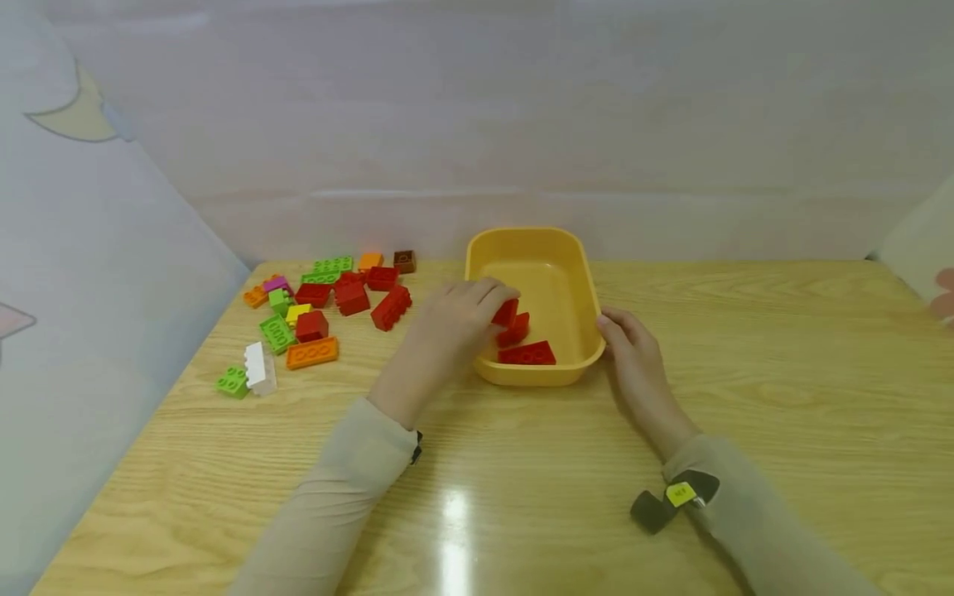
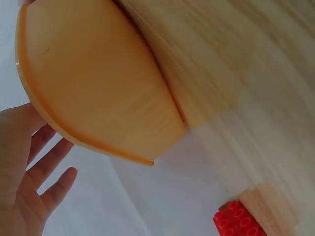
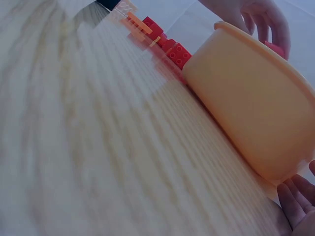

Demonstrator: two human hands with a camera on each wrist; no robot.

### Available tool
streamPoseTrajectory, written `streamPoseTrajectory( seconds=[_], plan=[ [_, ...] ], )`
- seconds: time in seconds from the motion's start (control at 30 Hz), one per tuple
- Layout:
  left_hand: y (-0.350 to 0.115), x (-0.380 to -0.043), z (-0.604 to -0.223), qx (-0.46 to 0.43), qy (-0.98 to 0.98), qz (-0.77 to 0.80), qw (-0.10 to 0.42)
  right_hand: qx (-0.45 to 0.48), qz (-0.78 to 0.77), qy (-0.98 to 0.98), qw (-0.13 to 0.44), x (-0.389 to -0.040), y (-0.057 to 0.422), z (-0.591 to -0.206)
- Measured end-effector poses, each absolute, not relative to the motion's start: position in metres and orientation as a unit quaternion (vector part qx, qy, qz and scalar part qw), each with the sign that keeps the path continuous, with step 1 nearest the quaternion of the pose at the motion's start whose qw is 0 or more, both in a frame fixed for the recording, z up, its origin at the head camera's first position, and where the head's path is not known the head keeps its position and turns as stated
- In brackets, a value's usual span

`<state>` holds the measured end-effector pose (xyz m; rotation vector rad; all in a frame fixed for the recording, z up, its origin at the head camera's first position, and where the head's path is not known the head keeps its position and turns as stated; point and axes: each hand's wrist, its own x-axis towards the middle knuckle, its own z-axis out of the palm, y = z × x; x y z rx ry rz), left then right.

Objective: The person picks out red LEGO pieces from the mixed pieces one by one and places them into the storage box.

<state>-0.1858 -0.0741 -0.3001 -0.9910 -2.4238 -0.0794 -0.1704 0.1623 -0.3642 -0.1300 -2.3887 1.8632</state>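
Note:
A yellow plastic tray (image 1: 537,377) stands on the wooden table in front of me. My left hand (image 1: 465,319) is over its left rim, its fingertips pinching a red toy brick (image 1: 505,314) inside the tray. Below that brick lie another red brick (image 1: 514,331) and a longer red brick (image 1: 532,353). In the left wrist view the left hand (image 2: 29,172) shows beyond the tray's rim. My right hand (image 1: 633,360) touches the tray's right side near the front corner. The right wrist view shows its fingers (image 3: 295,196) relaxed against the outer wall.
Left of the tray lie several loose bricks: a red one (image 1: 391,308), an orange one (image 1: 313,353), a white one (image 1: 259,368), a green one (image 1: 233,382) and a brown one (image 1: 404,261). A white sheet (image 1: 522,124) hangs behind the table (image 1: 745,356).

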Motion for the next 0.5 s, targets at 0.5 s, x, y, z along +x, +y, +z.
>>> streamPoseTrajectory(
  seconds=[0.5],
  plan=[
    [-0.0797, -0.1844, -0.2999, -0.277, -0.951, -0.036, 0.130, -0.040, 0.613, -0.787, 0.053, -0.1691, 0.1623, -0.3627]
  ],
)
